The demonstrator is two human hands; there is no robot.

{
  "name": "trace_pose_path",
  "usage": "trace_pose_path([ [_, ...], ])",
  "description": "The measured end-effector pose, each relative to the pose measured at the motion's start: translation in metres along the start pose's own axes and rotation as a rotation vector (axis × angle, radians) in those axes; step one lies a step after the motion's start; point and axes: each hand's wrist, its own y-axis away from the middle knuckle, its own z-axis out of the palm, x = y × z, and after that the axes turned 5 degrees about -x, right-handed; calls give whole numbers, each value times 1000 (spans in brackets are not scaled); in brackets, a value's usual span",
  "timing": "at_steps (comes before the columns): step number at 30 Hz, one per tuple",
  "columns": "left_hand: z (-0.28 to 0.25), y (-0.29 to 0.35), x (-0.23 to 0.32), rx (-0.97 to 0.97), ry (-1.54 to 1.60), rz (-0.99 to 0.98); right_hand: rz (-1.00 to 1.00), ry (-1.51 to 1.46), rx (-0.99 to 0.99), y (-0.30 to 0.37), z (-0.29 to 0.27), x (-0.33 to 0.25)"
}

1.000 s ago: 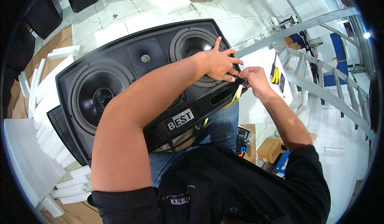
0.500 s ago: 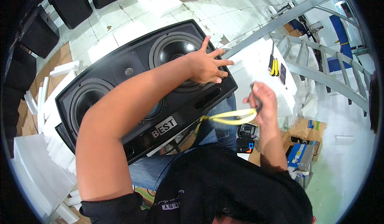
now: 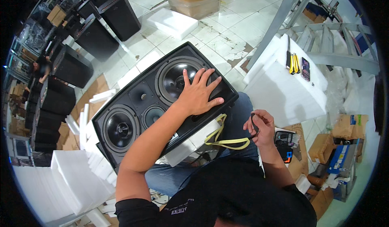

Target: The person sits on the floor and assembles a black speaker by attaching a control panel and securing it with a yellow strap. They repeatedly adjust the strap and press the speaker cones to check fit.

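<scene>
A black speaker cabinet [image 3: 130,90] lies tilted across my lap, with a large round woofer at each end and smaller drivers between. My left hand [image 3: 196,99] rests with spread fingers on the right woofer [image 3: 169,80], its thumb near the cabinet's near edge. To the right of the cabinet, my right hand [image 3: 263,127] pinches the black end [image 3: 255,123] of a looped yellow band [image 3: 237,146]. The band runs back to the cabinet's near side, where I cannot make out how it is attached.
On a white foam block [image 3: 271,85] lie yellow-and-black hand tools [image 3: 294,64] and a phone [image 3: 305,69]. A metal ladder [image 3: 340,60] stands behind it. Several black speakers [image 3: 97,38] line the left, where another person [image 3: 41,69] is partly visible. Foam pieces [image 3: 73,178] are stacked lower left.
The view has shifted. My left hand has moved from the cabinet's right edge onto the right woofer. My right hand still pinches the band's black end, and the yellow loop now sags more.
</scene>
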Motion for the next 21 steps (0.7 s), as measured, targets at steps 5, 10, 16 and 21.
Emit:
trace_pose_path([
  [5,-14,-3,6,-83,-71,-47,33,-63,-27,0,-7,4],
  [10,-24,-24,-29,-82,-170,-95,21,38,-42,-10,-21,12],
  [16,-32,-41,-65,-109,-274,-29,21,25,-61,-23,-25,22],
  [21,-35,-52,-89,-72,-302,-47,17,368,-68,-48,-24,31],
])
